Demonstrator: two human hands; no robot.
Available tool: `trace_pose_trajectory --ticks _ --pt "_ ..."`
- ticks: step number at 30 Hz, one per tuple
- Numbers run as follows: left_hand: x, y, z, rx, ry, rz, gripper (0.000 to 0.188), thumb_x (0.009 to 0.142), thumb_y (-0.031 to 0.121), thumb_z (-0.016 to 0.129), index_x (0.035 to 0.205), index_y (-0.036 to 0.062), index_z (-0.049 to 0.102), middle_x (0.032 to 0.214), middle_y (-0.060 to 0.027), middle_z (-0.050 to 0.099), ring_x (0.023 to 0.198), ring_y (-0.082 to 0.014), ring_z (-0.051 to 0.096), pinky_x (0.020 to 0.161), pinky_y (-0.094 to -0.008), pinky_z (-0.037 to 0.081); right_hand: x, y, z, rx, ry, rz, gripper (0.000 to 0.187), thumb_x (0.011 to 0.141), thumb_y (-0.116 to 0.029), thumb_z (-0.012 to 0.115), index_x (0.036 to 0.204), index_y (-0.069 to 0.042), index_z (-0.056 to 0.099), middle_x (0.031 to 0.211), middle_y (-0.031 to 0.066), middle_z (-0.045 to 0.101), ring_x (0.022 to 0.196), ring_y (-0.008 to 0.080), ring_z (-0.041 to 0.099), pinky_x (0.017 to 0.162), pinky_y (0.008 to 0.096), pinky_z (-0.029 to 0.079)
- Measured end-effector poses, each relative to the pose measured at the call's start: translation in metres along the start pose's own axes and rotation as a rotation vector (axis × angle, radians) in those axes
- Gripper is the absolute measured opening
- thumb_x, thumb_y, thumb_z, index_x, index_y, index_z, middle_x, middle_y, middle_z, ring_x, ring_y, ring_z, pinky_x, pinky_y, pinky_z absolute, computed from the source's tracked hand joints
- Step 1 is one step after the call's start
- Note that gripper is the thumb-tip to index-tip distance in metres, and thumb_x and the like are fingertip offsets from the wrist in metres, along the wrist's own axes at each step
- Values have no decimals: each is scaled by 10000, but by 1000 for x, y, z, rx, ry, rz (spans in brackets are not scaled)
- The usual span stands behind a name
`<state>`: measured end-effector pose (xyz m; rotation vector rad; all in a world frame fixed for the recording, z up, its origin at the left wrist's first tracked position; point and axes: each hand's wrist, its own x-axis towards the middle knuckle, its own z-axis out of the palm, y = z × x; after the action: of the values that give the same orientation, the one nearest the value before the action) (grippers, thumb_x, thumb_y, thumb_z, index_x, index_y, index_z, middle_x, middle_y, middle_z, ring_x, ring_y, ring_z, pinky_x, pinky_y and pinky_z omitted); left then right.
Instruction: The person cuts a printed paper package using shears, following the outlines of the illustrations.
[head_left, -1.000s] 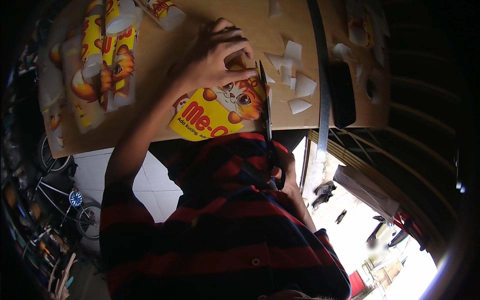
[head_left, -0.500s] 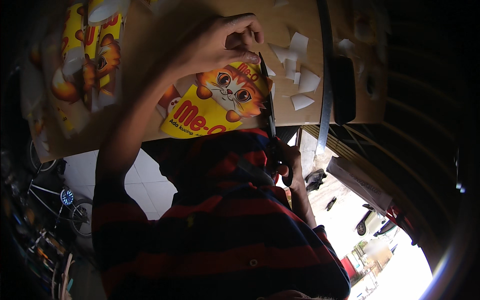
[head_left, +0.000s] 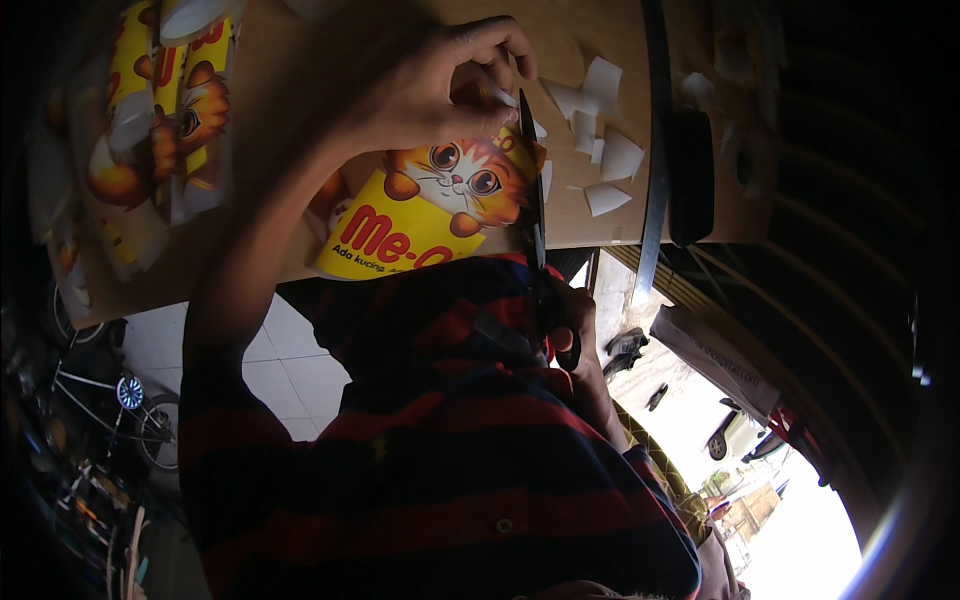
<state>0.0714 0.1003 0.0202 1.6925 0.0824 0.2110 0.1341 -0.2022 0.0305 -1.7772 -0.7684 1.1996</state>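
Bent fingers of the left hand [head_left: 440, 95] had moved outward past the tip of the scissors [head_left: 536, 205] since a second ago, and a patterned cloth [head_left: 668, 475] had come into view at lower right. Rolled prints [head_left: 200, 115], glossy and curled, sat farther left in the view.

One printed sheet [head_left: 385, 235], smooth yellow with an orange cat, lay at the table's [head_left: 600, 228] near edge, between the left forearm and the scissors. Thin metal blades ran along its right side, a small orange corner showing beyond them. With the right hand [head_left: 578, 322], the person gripped the dark handles. The left thumb was at the sheet's upper edge; whether it pinched the sheet, I could not tell. Angular white scraps [head_left: 622, 155] lay beside a long grey strip [head_left: 656, 150].
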Motion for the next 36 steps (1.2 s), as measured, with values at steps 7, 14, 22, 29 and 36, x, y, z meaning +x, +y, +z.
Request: trace_pose_trajectory --ticks 7,14,22,29,36 --pt "7 14 -8 311 2 -100 350 818 123 693 1083 77 470 968 -125 685 920 -205 688 833 -375 577 1 -3 -3 -43 21 10 938 641 -897 420 799 19 544 480 -21 505 424 63 523 389 198 352" --pt "6 10 -5 356 64 -67 353 794 88 710 1053 70 470 914 -118 690 856 -184 691 816 -335 582 3 -15 -1 -72 23 20 943 613 -920 423 779 1 530 462 -27 494 417 58 517 391 193 363" --pt "5 10 -5 304 77 -88 336 794 87 706 1043 77 480 911 -118 688 871 -173 682 817 -333 580 2 -3 -6 -22 -9 6 920 618 -903 463 759 4 525 465 -12 501 403 59 510 384 180 355" --pt "6 16 -4 279 87 -105 306 805 99 705 1021 74 490 900 -106 686 858 -168 678 828 -341 579 -1 3 -7 17 -16 25 900 610 -882 509 755 6 523 468 -12 500 397 63 504 381 180 351" --pt "6 15 -3 241 86 -95 303 809 106 707 1018 76 489 894 -110 686 849 -169 680 837 -349 574 -4 6 -4 25 12 29 879 611 -867 521 751 0 518 475 -15 494 400 60 505 374 190 361"
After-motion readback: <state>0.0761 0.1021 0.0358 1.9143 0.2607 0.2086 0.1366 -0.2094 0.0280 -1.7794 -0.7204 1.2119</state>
